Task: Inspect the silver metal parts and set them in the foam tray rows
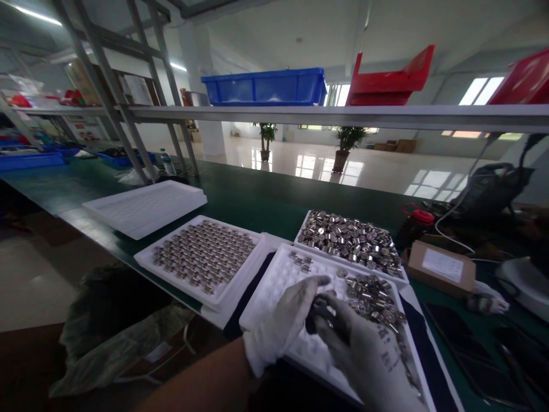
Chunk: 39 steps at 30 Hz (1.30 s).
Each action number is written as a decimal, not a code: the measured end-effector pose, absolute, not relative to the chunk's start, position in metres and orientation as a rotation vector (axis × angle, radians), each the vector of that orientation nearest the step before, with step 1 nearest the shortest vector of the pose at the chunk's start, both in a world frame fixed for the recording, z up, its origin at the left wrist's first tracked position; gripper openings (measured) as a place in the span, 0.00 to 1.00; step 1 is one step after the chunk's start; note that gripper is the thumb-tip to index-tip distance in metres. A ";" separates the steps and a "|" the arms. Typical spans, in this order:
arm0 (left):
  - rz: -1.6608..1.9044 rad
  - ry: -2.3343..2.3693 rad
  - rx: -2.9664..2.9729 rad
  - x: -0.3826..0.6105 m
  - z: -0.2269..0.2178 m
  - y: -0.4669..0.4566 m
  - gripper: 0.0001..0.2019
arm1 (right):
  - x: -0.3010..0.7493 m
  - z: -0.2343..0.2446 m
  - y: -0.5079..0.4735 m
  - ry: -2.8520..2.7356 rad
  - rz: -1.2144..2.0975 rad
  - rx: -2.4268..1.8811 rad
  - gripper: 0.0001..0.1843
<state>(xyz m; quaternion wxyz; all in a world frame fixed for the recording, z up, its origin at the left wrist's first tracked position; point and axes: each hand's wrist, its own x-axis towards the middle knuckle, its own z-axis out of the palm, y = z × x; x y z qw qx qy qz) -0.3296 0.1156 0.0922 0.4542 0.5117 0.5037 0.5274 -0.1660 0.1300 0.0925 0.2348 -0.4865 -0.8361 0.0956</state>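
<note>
Fingers of my white-gloved left hand (285, 320) and right hand (364, 355) pinch shut on one small silver metal cylinder (321, 309), just above the white pocketed plastic tray (274, 286). Seating pieces, I judge; next calls for squaring it over a free pocket.

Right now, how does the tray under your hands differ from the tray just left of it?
The left tray holds metal parts in neat rows across nearly every cell; the near tray is mostly bare cells. The near tray's parts lie in a loose heap at its right; the left tray's are all sorted. Both are white.
</note>
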 end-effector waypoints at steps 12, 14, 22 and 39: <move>0.538 1.634 2.217 -0.367 0.063 0.209 0.23 | -0.135 0.122 0.219 -2.224 0.203 -1.970 0.20; 0.411 1.648 2.310 -0.358 0.054 0.217 0.21 | -0.130 0.118 0.209 -2.169 0.215 -1.992 0.24; 0.428 1.584 2.291 -0.357 0.049 0.226 0.11 | -0.122 0.070 0.161 -1.921 0.517 -1.790 0.33; 1.428 1.192 0.882 -0.315 0.076 0.100 0.37 | -0.177 0.056 0.095 -1.963 0.556 -1.375 0.26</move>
